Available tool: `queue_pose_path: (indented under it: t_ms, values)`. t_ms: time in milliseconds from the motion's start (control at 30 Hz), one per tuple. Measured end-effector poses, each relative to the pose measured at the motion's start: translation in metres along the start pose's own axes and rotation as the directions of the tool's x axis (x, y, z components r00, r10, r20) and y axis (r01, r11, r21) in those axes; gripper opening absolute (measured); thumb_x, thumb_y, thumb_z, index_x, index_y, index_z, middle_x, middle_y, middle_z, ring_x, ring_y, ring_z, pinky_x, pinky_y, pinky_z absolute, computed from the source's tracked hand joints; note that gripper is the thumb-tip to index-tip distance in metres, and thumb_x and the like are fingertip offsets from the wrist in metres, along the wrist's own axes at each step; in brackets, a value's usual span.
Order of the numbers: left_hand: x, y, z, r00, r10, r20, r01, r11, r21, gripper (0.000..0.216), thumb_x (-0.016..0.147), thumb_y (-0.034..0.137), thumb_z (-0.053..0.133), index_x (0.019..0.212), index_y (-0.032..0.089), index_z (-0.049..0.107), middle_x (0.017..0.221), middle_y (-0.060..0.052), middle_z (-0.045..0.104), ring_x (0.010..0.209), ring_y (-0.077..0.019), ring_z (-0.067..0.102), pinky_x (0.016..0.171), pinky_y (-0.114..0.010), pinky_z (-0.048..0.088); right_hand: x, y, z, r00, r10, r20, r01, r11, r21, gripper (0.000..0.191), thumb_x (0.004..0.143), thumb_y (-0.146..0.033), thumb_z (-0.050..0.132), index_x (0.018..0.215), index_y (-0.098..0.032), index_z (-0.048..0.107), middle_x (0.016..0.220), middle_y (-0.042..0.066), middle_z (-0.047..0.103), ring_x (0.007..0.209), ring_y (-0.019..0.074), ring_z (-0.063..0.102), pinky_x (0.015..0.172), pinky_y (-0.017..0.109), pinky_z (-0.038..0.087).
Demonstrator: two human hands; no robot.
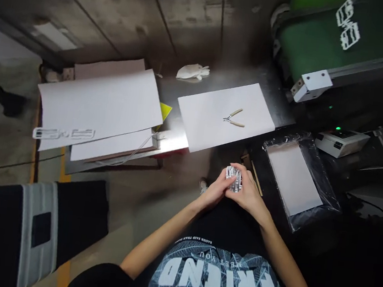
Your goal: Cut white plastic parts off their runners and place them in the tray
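Close in front of my body, both hands hold a small white plastic part (pixel 233 178) with a comb-like pattern. My left hand (pixel 215 191) grips it from the left with fingers curled. My right hand (pixel 247 192) wraps round its right side. Small cutting pliers (pixel 234 117) with pale handles lie on a white sheet (pixel 207 122) on the dark table, beyond my hands and untouched.
A stack of large white sheets (pixel 99 101) lies at the left, with white plastic frames (pixel 63 134) on its near edge. A white glove (pixel 193 71) is farther back. A clear bag holding a pale board (pixel 293 176) lies right. A green conveyor (pixel 327 44) and small white device (pixel 342 141) stand at right.
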State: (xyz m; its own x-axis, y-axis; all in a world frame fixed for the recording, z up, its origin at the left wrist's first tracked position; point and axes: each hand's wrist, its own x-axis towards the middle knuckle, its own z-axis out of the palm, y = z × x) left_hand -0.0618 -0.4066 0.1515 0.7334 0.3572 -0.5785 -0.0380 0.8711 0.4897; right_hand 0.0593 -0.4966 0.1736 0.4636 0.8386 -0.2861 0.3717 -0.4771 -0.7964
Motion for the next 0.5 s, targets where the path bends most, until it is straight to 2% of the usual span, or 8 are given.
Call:
queue_pose_path:
  t_ms: [67, 133, 200, 267, 367, 500]
  values:
    - [0.018, -0.006, 0.019, 1.000, -0.013, 0.023, 0.013, 0.999, 0.034, 0.054, 0.083, 0.039, 0.093, 0.129, 0.021, 0.070, 0.111, -0.004, 0.074, 0.112, -0.0228, 0.069, 0.114, -0.038, 0.048, 0.001, 0.016, -0.019, 0.998, 0.012, -0.060, -0.010, 1.000, 0.018, 0.076, 0.074, -0.016, 0.081, 0.146, -0.032, 0.061, 0.129, 0.007, 0.067, 0.112, 0.0277, 0.071, 0.103, 0.047, 0.062]
    - [0.032, -0.008, 0.048, 0.999, -0.028, 0.040, 0.025, 0.998, 0.056, 0.059, 0.079, 0.043, 0.096, 0.127, 0.019, 0.072, 0.111, -0.006, 0.075, 0.110, -0.0242, 0.070, 0.112, -0.039, 0.051, -0.005, 0.025, -0.047, 0.992, 0.021, -0.125, -0.015, 0.999, 0.049, 0.074, 0.078, -0.019, 0.081, 0.147, -0.031, 0.059, 0.137, 0.008, 0.067, 0.120, 0.0298, 0.069, 0.107, 0.049, 0.060]
    - [0.043, -0.009, 0.082, 0.996, -0.040, 0.085, 0.035, 0.998, 0.057, 0.069, 0.076, 0.047, 0.098, 0.134, 0.019, 0.072, 0.119, -0.010, 0.076, 0.116, -0.0280, 0.072, 0.113, -0.043, 0.052, -0.016, 0.026, -0.079, 0.976, 0.031, -0.217, -0.018, 0.998, 0.060, 0.082, 0.084, -0.027, 0.082, 0.159, -0.031, 0.049, 0.154, 0.011, 0.059, 0.135, 0.0348, 0.063, 0.114, 0.055, 0.056]
    - [0.053, -0.009, 0.118, 0.983, -0.045, 0.179, 0.040, 0.999, 0.031, 0.076, 0.078, 0.050, 0.097, 0.142, 0.020, 0.069, 0.131, -0.014, 0.075, 0.127, -0.0328, 0.070, 0.117, -0.046, 0.051, -0.026, 0.022, -0.113, 0.945, 0.029, -0.327, -0.035, 0.999, -0.013, 0.096, 0.090, -0.040, 0.082, 0.172, -0.031, 0.033, 0.166, 0.014, 0.048, 0.146, 0.0416, 0.054, 0.115, 0.061, 0.054]
    - [0.068, -0.011, 0.163, 0.952, -0.040, 0.305, 0.052, 0.998, -0.028, 0.078, 0.082, 0.051, 0.094, 0.148, 0.020, 0.066, 0.143, -0.019, 0.072, 0.140, -0.0379, 0.066, 0.123, -0.051, 0.048, -0.032, 0.015, -0.157, 0.903, -0.034, -0.427, -0.061, 0.977, -0.206, 0.101, 0.096, -0.054, 0.077, 0.178, -0.028, 0.024, 0.164, 0.019, 0.050, 0.142, 0.0490, 0.056, 0.101, 0.062, 0.061]
    - [0.083, -0.014, 0.198, 0.958, -0.013, 0.288, 0.033, 0.997, -0.066, 0.074, 0.085, 0.046, 0.093, 0.148, 0.021, 0.065, 0.150, -0.019, 0.068, 0.143, -0.0384, 0.064, 0.125, -0.053, 0.047, -0.025, 0.014, -0.196, 0.885, -0.117, -0.450, -0.008, 0.964, -0.265, 0.095, 0.100, -0.057, 0.070, 0.178, -0.028, 0.023, 0.150, 0.018, 0.061, 0.126, 0.0436, 0.067, 0.090, 0.054, 0.065]
